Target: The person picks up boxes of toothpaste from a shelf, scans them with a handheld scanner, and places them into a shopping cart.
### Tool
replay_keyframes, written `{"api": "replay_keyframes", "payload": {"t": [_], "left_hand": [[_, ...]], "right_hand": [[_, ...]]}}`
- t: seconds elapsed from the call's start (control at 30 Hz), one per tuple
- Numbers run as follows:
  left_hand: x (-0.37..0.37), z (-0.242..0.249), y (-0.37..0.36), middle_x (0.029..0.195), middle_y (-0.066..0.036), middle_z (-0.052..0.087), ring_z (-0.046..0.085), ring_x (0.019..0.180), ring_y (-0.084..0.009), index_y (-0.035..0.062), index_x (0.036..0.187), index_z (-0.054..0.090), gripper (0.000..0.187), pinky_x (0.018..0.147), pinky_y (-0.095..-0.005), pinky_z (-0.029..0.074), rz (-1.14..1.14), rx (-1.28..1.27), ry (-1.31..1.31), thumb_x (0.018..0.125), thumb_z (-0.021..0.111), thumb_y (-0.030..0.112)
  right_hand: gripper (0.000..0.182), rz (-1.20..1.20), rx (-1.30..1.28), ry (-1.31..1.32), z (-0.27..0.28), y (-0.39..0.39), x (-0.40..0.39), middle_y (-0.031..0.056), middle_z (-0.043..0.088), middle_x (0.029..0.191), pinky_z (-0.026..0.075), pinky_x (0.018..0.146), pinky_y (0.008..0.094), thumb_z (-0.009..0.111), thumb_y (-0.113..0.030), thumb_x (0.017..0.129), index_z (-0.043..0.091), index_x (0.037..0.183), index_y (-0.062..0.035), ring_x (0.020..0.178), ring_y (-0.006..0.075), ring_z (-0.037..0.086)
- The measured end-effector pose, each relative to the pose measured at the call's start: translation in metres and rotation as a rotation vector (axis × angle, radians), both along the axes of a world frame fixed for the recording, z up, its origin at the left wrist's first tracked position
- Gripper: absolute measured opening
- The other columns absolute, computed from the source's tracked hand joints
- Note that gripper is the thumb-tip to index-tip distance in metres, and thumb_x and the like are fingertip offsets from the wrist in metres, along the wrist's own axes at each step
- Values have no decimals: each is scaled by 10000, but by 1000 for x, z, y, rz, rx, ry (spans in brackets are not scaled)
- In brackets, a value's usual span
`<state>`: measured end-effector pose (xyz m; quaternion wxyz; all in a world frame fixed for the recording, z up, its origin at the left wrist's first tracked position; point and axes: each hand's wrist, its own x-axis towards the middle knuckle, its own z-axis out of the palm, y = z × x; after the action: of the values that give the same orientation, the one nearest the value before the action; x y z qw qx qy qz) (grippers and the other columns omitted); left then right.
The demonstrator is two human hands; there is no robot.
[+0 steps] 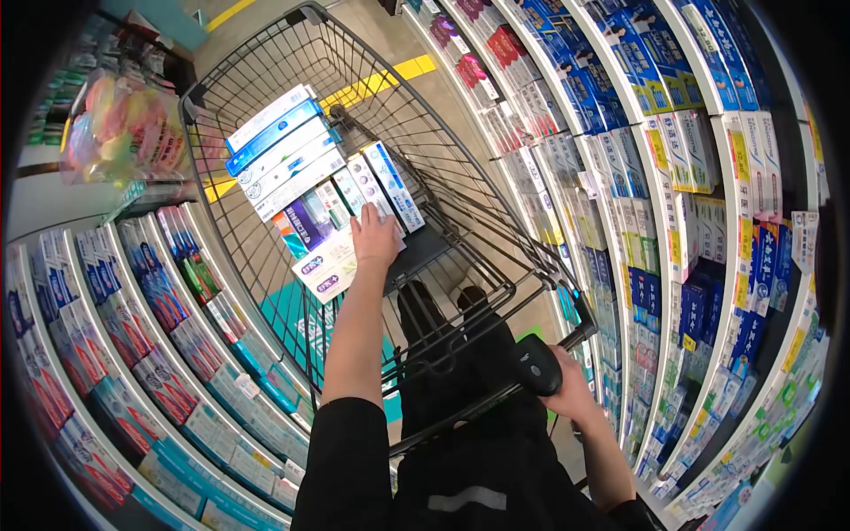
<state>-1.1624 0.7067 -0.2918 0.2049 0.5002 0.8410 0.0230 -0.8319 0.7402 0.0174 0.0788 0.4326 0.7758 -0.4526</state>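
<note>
My left hand (376,237) reaches into the wire shopping cart (443,142), fingers spread over the small toothpaste-style boxes, touching a white box (361,181) near its lower end. Beside it stand a white-and-blue box (395,188), a purple box (308,225) and white boxes with purple print (323,265). Farther into the cart are larger white and blue cartons (282,146). At the cart's handle, my right hand (574,389) is closed around a black rounded device (538,365) that looks like a handheld scanner; part of the fingers is hidden behind it.
Shelves of toothpaste boxes (655,177) rise along the right side. More packed shelves (168,336) curve along the left. A plastic bag of colourful items (124,128) hangs at upper left. Yellow floor tape (381,84) crosses beneath the cart.
</note>
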Motion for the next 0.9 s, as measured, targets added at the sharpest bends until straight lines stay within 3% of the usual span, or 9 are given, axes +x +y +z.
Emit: {"api": "replay_keyframes", "payload": {"t": [0.07, 0.2, 0.27, 0.3, 0.4, 0.53, 0.63, 0.77, 0.9], "left_hand": [[5, 0, -2, 1432, -222, 387, 288, 1400, -346, 148, 1183, 620, 376, 1103, -567, 254, 4, 27, 38, 820, 644, 246], [6, 35, 11, 1411, -218, 391, 346, 1348, -353, 98, 1203, 599, 527, 1083, -582, 283, 24, 17, -31, 718, 743, 246], [4, 43, 20, 1104, -196, 579, 531, 1085, -374, 75, 1053, 619, 435, 914, -534, 425, -5, 15, -87, 668, 763, 218], [8, 49, 16, 958, -174, 608, 568, 967, -373, 59, 975, 624, 364, 838, -520, 449, 36, 202, -135, 664, 752, 199], [3, 65, 11, 910, -175, 627, 599, 873, -360, 24, 902, 623, 214, 762, -460, 490, -61, 234, -213, 800, 664, 207], [24, 148, 26, 722, -160, 610, 604, 687, -326, -12, 841, 601, 202, 643, -420, 472, -57, 331, -415, 886, 586, 183], [60, 228, 14, 733, -131, 600, 586, 668, -254, -3, 841, 597, 120, 622, -368, 464, -146, 454, -620, 892, 566, 101], [107, 290, -31, 785, -134, 602, 605, 731, -317, 34, 873, 614, 98, 691, -395, 490, -381, 337, -692, 830, 653, 112], [147, 282, -61, 1054, -230, 602, 606, 969, -376, -27, 1191, 492, 488, 821, -462, 493, -541, 241, -442, 861, 668, 286]], "right_hand": [[478, -14, 20, 29, 0, 0, -2, 194, 628, 1027, 498, 839, 411, 708, -47, 635, 607, 1100, -7, 948, 404, 599], [495, 2, 38, 63, 0, 5, -1, 197, 624, 1066, 475, 890, 445, 715, -92, 652, 595, 1124, 0, 991, 414, 595], [545, 23, -18, 80, -3, 7, 9, 208, 607, 1125, 462, 938, 438, 725, -129, 670, 567, 1175, 0, 1078, 396, 578], [523, 22, -15, 119, -4, 9, 10, 206, 600, 1145, 461, 958, 434, 725, -136, 680, 568, 1160, 1, 1096, 388, 574], [470, -48, -22, 178, -1, 6, 12, 196, 592, 1172, 468, 969, 425, 705, -96, 740, 570, 1181, -8, 1135, 375, 561], [510, -137, -49, 243, -1, 3, 18, 191, 588, 1198, 469, 968, 425, 688, -78, 739, 553, 1229, -32, 1147, 376, 552], [548, -164, -2, 257, -3, -1, 21, 190, 577, 1231, 468, 971, 423, 693, -92, 735, 533, 1257, -34, 1165, 376, 544], [405, -279, 78, 373, 6, 2, 28, 204, 633, 1066, 501, 867, 443, 678, -113, 727, 588, 1111, -23, 1042, 397, 596], [299, -529, 88, 456, 10, 3, 48, 227, 662, 868, 514, 743, 432, 679, -98, 720, 610, 994, 2, 908, 434, 625]]}}
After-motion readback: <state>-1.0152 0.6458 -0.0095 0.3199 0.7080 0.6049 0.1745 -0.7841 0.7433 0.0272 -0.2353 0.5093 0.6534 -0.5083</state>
